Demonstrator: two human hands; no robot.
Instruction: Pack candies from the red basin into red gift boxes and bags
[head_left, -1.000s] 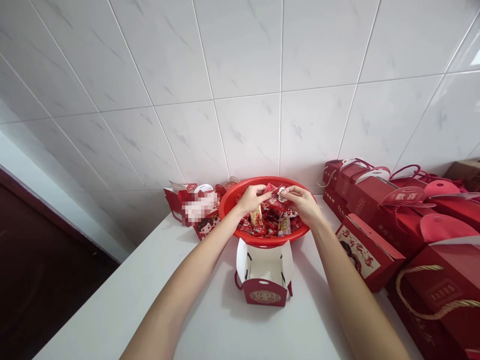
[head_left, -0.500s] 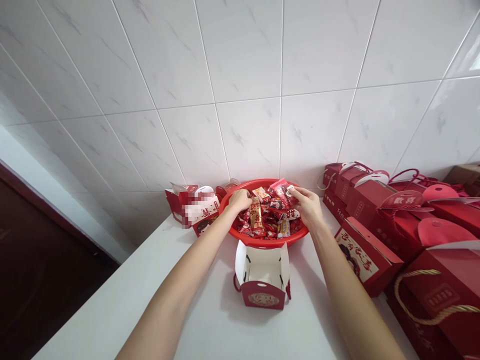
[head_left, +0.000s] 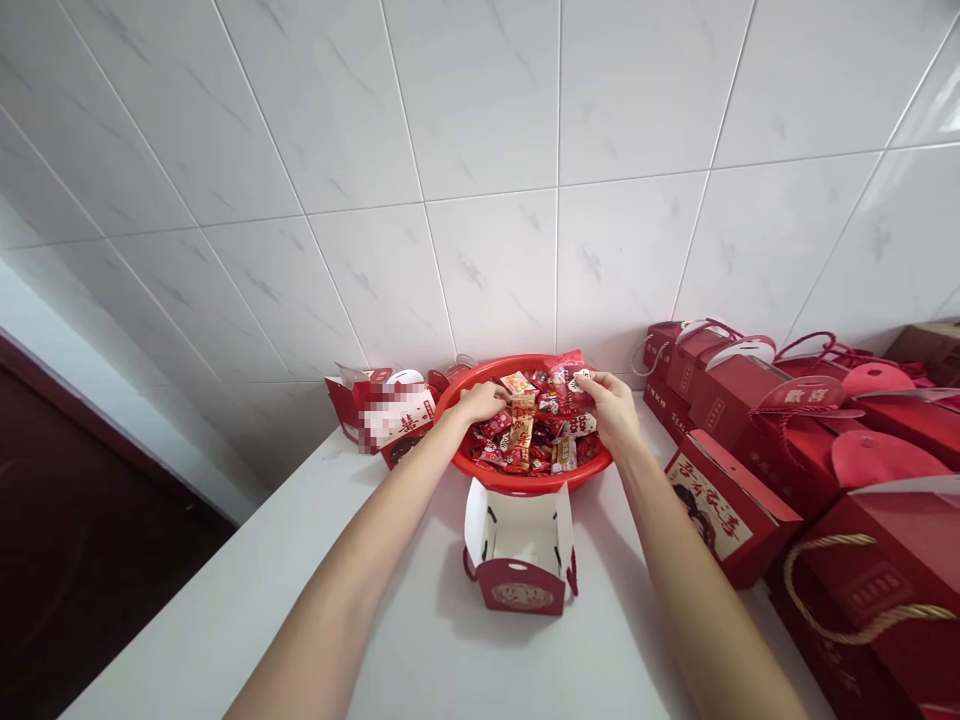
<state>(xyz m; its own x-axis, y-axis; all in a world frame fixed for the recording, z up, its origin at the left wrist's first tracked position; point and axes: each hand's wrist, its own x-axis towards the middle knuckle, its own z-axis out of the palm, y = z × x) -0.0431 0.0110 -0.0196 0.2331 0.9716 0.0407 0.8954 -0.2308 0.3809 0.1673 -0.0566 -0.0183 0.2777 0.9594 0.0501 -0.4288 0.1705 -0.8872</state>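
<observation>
My left hand (head_left: 484,402) reaches over the left side of a red plastic basin (head_left: 534,486) filled with wrapped sweets. Its fingers are stretched out, their tips beside a gold-wrapped sweet (head_left: 523,432), and no sweet shows in them. On the basin's right side, my right hand (head_left: 613,405) pinches a pink sweet packet (head_left: 566,373) between thumb and fingers, raised above the pile. In front of the basin stands a small red gift box (head_left: 523,590) with its top flaps up and its white inside showing.
Many red gift boxes with cord handles (head_left: 780,400) crowd the right side. One printed box (head_left: 731,505) leans nearest my right forearm. Another red box (head_left: 345,405) sits left of the basin. A white tiled wall (head_left: 495,270) rises behind the white table (head_left: 300,540).
My left hand's fingers have straightened, and the gold-wrapped sweet has shifted slightly right and tilted. My right hand keeps the pink packet in nearly the same place. The view has drifted slightly.
</observation>
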